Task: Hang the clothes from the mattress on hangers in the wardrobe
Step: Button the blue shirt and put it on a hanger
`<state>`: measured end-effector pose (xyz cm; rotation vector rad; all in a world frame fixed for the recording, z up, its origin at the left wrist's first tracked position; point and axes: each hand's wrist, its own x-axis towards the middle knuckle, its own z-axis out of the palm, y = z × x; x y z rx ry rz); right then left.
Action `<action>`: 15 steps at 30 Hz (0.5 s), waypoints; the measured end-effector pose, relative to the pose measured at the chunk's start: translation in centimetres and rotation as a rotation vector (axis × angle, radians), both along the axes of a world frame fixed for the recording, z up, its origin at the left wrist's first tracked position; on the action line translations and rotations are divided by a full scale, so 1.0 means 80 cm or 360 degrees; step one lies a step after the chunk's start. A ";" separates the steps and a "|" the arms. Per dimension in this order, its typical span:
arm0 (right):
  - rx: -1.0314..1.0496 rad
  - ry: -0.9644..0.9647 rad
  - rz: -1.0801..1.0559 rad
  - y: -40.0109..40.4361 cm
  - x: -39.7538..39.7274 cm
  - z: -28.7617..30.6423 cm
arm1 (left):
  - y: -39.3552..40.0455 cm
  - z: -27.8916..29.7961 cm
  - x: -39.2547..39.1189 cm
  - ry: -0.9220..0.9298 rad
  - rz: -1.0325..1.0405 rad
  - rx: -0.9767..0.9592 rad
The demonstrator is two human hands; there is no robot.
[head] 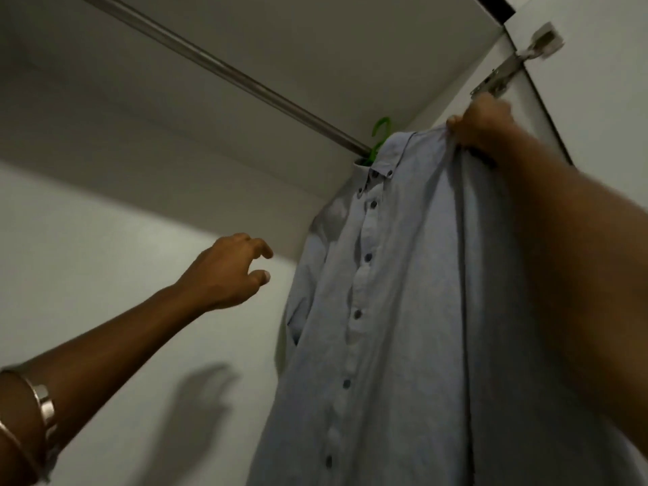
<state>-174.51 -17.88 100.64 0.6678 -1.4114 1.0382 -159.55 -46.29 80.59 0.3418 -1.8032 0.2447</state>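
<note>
One shirt [403, 292], pale blue, dark buttons down the front, buttoned and hanging full length at the right end of the wardrobe. Position: on a green hanger [380, 138], whose hook shows above the collar and reaches the metal rail [217, 66] that runs under the wardrobe top. Whether the hook is fully seated over the rail cannot be told; the collar hides the spot where they meet.

Right hand [480, 122]: raised high, fingers curled round the shirt's shoulder, pinching cloth at the top edge. Likely purpose: to keep the shoulder on the arm of the hanger and steady the garment close to the side wall while it settles.

Left hand [228, 271]: reaching toward the shirt's other side, fingers loosely spread, holding nothing, near the cloth but apart from it. Likely purpose: to catch or straighten the near sleeve and square the shirt on the hanger. Metal bangle [44, 398] on the left forearm.

Other fittings: door hinge [505, 73] at the upper right, just above the right hand; white back wall [87, 275] carrying the left hand's shadow.

Status, as a judgement: this garment is nearly hung; only the release and tidying remain.
</note>
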 end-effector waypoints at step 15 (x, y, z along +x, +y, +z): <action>0.0111 0.0102 -0.0027 -0.029 -0.021 -0.029 | 0.035 -0.017 0.004 0.0125 0.0088 0.0007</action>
